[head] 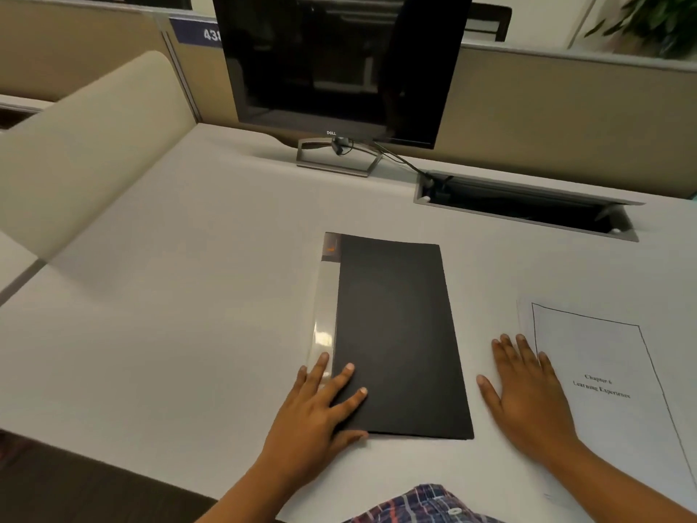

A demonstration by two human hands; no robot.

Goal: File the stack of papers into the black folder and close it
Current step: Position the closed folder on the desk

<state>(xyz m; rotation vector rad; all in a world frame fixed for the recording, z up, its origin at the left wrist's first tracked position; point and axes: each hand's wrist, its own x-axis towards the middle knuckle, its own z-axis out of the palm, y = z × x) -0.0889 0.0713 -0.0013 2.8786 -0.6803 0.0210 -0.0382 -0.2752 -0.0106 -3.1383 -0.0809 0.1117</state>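
The left hand (320,405) is lying flat with fingers spread, pressing on the near left corner of the closed black folder (396,334). The right hand (528,394) is resting open on the desk (188,334), overlapping the stack of papers (611,390) just right of the folder. A monitor (339,62) is standing beyond.

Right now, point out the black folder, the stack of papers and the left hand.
black folder (399,334), head view, middle of the closed front cover.
stack of papers (596,356), head view, top sheet above the printed title.
left hand (320,405), head view, back of the hand.
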